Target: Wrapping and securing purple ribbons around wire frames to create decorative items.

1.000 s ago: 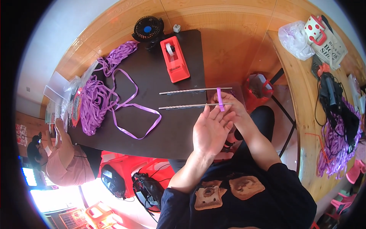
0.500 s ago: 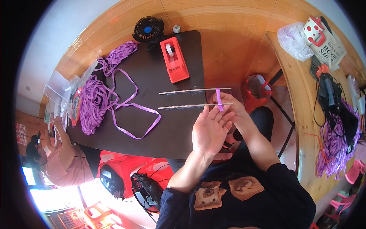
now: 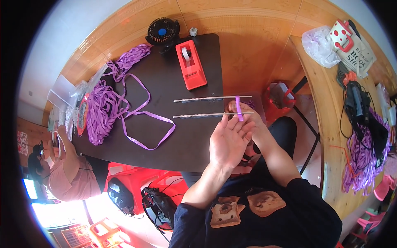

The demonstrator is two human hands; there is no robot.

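Note:
Two thin metal rods, the far rod and the near rod, lie side by side and stick out past the dark table's right edge. A short band of purple ribbon spans both near their free ends. Palm up below the near rod is my left hand, its fingers loosely stretched toward the ribbon's lower end and nothing plainly in them. My right hand reaches in from the right, with curled fingers behind the ribbon at the rods. Its fingertips are partly hidden by the ribbon and my left hand.
A purple ribbon heap covers the table's left side, with a loose loop trailing from it. Toward the back stand a red tape dispenser and a black fan. On the right is a wooden bench. Another person sits at left.
The whole picture has shifted slightly. My hands and the ribbon band hold nearly the same place at the rods' ends.

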